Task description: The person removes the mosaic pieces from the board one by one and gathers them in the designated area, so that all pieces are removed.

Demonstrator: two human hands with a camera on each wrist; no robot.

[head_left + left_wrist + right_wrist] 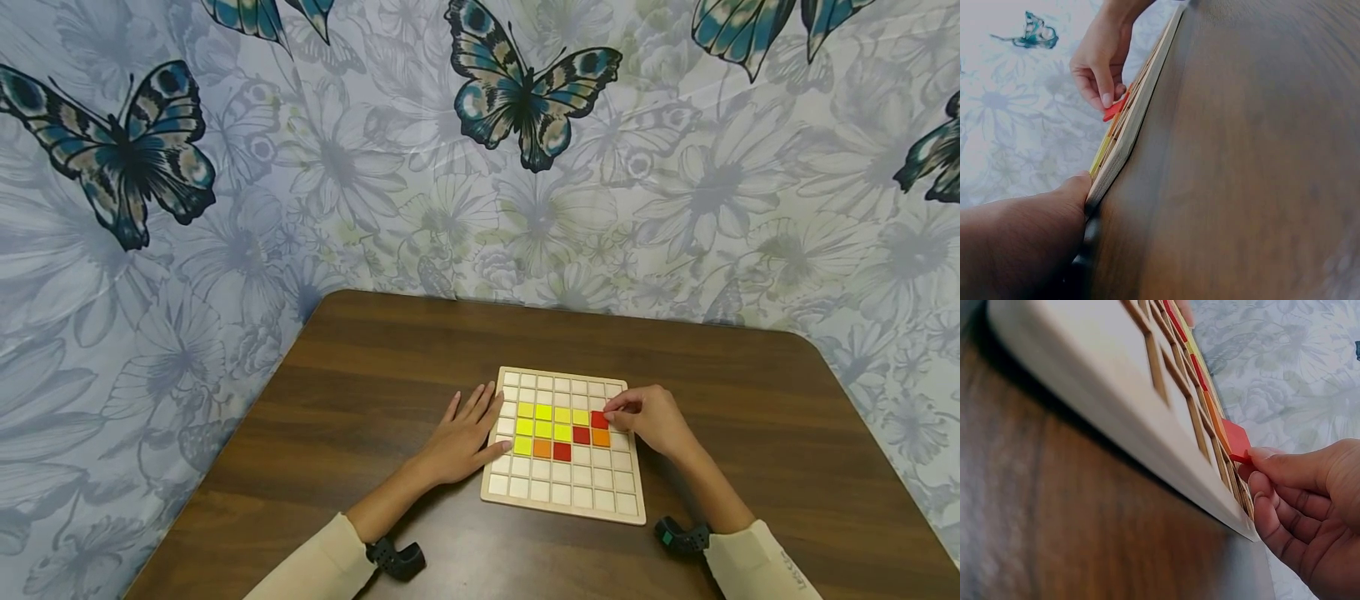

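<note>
Nearest the head camera: two cream sleeves (322, 567) and dark wrist mounts at the front edge of the brown tabletop (375, 358). Beyond them, a pale wooden grid board (564, 493) lying flat on the tabletop, with yellow tiles (543, 421), two orange tiles (542, 448) and red tiles (562, 452) seated in its middle cells. Left hand (461, 437) flat beside the board's left edge, fingers straight and slightly spread, thumb pressed against the edge, holding nothing. Right hand (651, 417) at the board's right side, fingers curled, thumb and forefinger pinching a red tile (1237, 440) by one corner. Tile tilted, one edge raised above the grid, over a cell just above the right-hand orange tile. Behind everything, a butterfly-printed backdrop (525, 92).
</note>
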